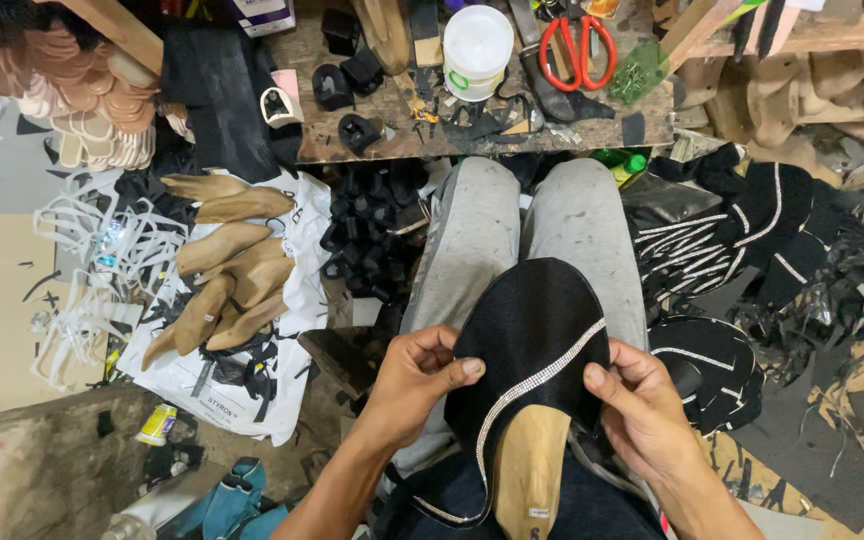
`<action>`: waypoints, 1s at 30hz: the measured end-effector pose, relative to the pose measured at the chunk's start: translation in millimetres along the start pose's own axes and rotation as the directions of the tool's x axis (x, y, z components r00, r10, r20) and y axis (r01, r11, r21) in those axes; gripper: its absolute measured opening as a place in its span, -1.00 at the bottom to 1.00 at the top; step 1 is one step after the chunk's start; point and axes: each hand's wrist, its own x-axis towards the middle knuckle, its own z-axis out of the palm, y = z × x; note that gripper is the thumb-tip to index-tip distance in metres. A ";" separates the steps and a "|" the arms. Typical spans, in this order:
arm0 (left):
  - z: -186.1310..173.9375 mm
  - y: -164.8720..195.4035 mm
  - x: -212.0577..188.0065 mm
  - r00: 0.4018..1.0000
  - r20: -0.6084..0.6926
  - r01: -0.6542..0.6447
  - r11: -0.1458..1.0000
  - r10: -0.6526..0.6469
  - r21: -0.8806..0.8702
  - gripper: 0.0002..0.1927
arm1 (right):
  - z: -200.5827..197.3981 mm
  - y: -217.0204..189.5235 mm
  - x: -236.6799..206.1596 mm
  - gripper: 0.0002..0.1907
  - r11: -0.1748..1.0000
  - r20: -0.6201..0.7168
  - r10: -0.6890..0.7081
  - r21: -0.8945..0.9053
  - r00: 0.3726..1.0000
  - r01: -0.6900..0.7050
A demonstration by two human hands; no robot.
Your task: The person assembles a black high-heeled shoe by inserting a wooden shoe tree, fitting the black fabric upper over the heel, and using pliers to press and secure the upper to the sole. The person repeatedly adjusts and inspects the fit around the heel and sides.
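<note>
Black shoe upper (532, 340) with a rhinestone strip sits lower centre of frame, pulled over a wooden shoe last (530, 470) that rests on the person's lap; last's tan heel end shows at the bottom, upper covers the toe end pointing up-frame

Left hand (414, 375) on the upper's left edge: fingers curled together, thumb pressed on top, pinching the black fabric. Right hand (642, 405) on the right edge: thumb on the fabric just beside the strip, other fingers wrapped under, clamped on the same upper

Grey trousers (512, 230) run up-frame from the last to the workbench (352, 140) at top centre. On the bench: white plastic tub (477, 50), red-handled scissors (577, 50) just right of it, small black heel pieces and scraps to the left

Left of the legs: pile of black heel blocks (367, 235) on the floor, then a row of bare wooden lasts (227, 270) lying on a white plastic bag (252, 400). Further left, white cut-out scraps (82, 270); stack of tan insoles (82, 100) upper left

Right of frame: more black uppers with rhinestone strips (712, 240), one more near the right hand (702, 360); black offcuts spread over the floor at lower right
</note>
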 end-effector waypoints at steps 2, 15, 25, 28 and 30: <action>5.6 3.5 -3.1 1.000 -0.025 -0.001 1.000 0.001 -0.007 -0.74 | 0.3 0.7 -0.4 -0.84 1.000 -0.019 0.011 0.003 1.000 -0.011; 17.9 6.0 -12.9 0.998 0.006 -0.068 0.996 0.068 0.058 -0.17 | 4.6 9.3 -0.7 -0.89 1.000 -0.028 0.004 -0.013 1.000 -0.004; -7.9 -24.1 -14.8 0.981 0.179 0.119 0.951 -0.070 -0.284 -0.15 | 46.4 -12.3 -15.8 -0.60 0.995 0.115 -0.083 -0.036 0.990 0.088; -11.7 -36.1 -12.3 0.984 0.176 0.088 0.940 -0.031 -0.329 -0.13 | 48.9 -8.0 -20.7 -0.58 0.984 0.048 -0.015 -0.177 0.999 0.024; -15.2 -42.8 -12.1 0.980 0.197 0.082 0.929 -0.010 -0.362 -0.12 | 45.0 -0.1 -21.6 -0.77 0.977 0.047 0.149 -0.160 0.988 -0.140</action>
